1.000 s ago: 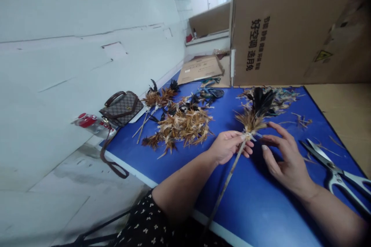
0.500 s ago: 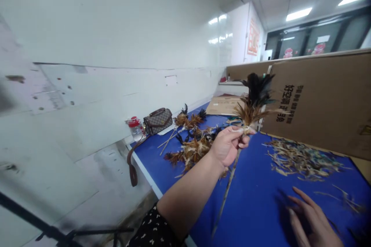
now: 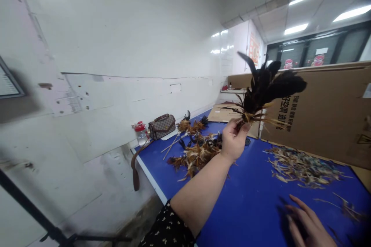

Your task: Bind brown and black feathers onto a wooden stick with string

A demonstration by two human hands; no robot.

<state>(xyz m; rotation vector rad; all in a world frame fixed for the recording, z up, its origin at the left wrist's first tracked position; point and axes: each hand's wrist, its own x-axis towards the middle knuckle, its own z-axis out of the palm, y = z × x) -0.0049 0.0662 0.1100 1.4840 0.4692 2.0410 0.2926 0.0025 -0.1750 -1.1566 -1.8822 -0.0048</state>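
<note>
My left hand (image 3: 234, 142) is closed around the base of a feather duster (image 3: 265, 85), raised above the blue table (image 3: 240, 200). Long black feathers fan up and to the right, with thin golden-brown ones around the binding. Its stick is not visible now. Low on the right, my right hand (image 3: 310, 220) hovers at or just over the tabletop with fingers apart, holding nothing; part of it is cut off by the frame. Beneath my left forearm lies a heap of brown feathers (image 3: 199, 154). Behind it are feathered sticks (image 3: 171, 148).
Loose feather scraps (image 3: 304, 168) are piled at the right, by a cardboard panel (image 3: 327, 112). A checked handbag (image 3: 162, 126) and a red-lidded bottle (image 3: 141, 133) stand at the left edge near the wall. A black stand (image 3: 34, 208) is at lower left.
My left hand has lifted the duster up and turned it, so its stick no longer shows. My right hand has drawn away, down and right. The view has tilted up; the scissors left the frame.
</note>
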